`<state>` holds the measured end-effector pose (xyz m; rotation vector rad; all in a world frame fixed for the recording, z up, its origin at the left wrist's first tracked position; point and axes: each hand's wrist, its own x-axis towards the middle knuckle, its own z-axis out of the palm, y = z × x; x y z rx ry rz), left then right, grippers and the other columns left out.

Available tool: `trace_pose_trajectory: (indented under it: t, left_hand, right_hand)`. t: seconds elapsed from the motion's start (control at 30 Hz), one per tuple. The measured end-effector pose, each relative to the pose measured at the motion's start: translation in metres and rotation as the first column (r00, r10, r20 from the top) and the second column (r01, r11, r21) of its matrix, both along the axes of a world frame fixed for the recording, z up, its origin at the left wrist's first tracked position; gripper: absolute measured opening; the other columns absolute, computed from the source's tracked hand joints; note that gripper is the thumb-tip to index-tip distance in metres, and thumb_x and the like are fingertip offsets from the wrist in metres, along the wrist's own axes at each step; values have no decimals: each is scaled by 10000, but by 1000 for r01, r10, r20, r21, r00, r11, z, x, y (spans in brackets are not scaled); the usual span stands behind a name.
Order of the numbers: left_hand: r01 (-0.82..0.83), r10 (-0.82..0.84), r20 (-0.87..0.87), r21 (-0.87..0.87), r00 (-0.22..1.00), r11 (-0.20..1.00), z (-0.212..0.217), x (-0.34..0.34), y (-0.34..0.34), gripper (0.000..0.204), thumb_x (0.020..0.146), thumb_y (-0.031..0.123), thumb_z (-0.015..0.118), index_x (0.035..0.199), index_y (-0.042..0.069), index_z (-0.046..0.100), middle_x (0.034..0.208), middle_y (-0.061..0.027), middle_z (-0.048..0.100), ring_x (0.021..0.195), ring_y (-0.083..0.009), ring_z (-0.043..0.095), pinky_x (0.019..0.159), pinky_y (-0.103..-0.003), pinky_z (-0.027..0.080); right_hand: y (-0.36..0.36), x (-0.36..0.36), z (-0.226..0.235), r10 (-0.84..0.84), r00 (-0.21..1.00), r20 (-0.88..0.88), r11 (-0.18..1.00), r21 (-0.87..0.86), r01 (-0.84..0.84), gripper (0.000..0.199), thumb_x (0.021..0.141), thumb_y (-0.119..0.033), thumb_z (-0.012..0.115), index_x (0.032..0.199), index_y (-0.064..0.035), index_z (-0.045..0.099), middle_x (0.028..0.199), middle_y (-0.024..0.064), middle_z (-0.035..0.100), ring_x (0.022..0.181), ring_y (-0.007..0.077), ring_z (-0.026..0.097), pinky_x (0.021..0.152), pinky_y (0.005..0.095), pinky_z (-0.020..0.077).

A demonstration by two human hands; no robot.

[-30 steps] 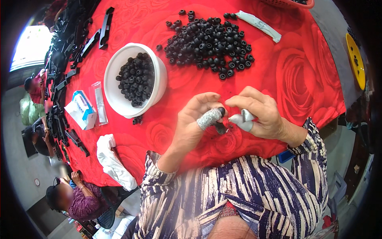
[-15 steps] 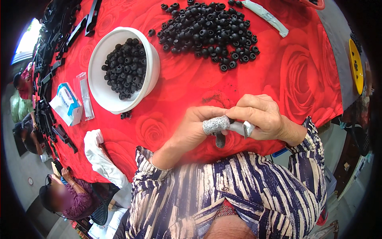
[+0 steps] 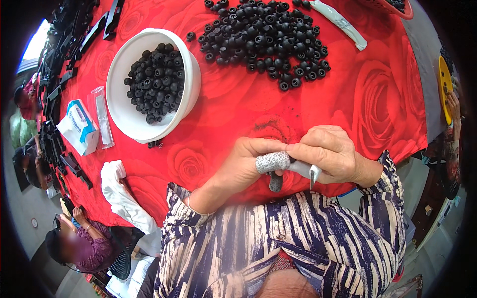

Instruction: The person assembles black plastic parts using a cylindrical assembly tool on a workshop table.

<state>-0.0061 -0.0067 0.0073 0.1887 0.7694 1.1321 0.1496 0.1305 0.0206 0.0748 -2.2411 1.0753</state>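
Observation:
My left hand (image 3: 248, 164) and my right hand (image 3: 330, 154) meet at the near edge of a table covered with a red rose-patterned cloth (image 3: 377, 89). The left thumb wears a grey fabric cot (image 3: 272, 162). Between the fingertips of both hands sits a small dark rubber piece (image 3: 275, 182), pinched by the left hand. The right hand grips a small grey metal tool (image 3: 305, 170) pressed against that piece. A white bowl (image 3: 191, 64) with several black rubber rings stands to the upper left. A pile of black rubber rings (image 3: 266, 37) lies farther back.
A blue and white tissue pack (image 3: 78, 126) and a clear plastic sleeve (image 3: 102, 116) lie left of the bowl. A white cloth (image 3: 121, 196) hangs at the table's near-left edge. Black plastic strips (image 3: 74, 37) line the left side. Other people sit lower left and right.
Both hands have stayed together near my body with the piece between them. The view has shifted, so the bowl and the pile now sit higher in the picture.

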Motion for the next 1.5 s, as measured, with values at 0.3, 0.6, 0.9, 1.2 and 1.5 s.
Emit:
trace_pose_trajectory:
  t: [0.3, 0.6, 0.9, 1.2, 1.5]
  left_hand:
    - [44, -44, 7, 19, 999, 999, -4, -2, 0, 236, 866, 112, 636, 1068, -10, 644, 855, -36, 645, 715, -75, 581, 622, -207, 471]
    - [-2, 2, 24, 27, 1000, 1000, -5, 2, -2, 237, 869, 114, 634, 1074, -5, 643, 878, -37, 647, 733, -72, 582, 641, -197, 467]
    - [-44, 33, 86, 125, 996, 991, -2, 7, -1, 228, 874, 82, 610, 1069, -35, 623, 942, -73, 639, 817, -128, 613, 666, -233, 503]
    - [99, -102, 21, 111, 995, 989, 4, -8, 3, 233, 867, 94, 628, 1075, -11, 642, 929, -43, 665, 817, -87, 608, 721, -216, 493]
    - [116, -114, -40, 69, 993, 991, 9, -2, 1, 215, 870, 117, 629, 1043, -11, 649, 842, -27, 649, 721, -67, 585, 636, -213, 487]
  right_hand:
    - [0, -1, 2, 25, 999, 20, 998, 53, -26, 439, 572, -29, 717, 995, 50, 633, 708, 63, 538, 573, 171, 566, 468, 285, 453]
    - [-1, 0, 1, 3, 999, 43, 1000, 16, -4, 377, 634, -50, 745, 979, 53, 633, 689, 62, 547, 540, 167, 558, 450, 283, 435]
    - [0, 2, 3, 29, 998, -61, 978, 206, -16, 393, 544, -41, 677, 918, 75, 639, 646, 29, 506, 469, 102, 461, 384, 251, 285]
    - [0, 2, 3, 42, 993, -110, 969, 246, -14, 388, 520, -76, 640, 876, 78, 639, 633, 20, 496, 449, 95, 438, 378, 248, 248]
    - [2, 1, 7, 97, 995, -10, 985, 142, -94, 332, 559, -48, 682, 865, 72, 634, 611, 29, 496, 451, 108, 463, 373, 258, 289]
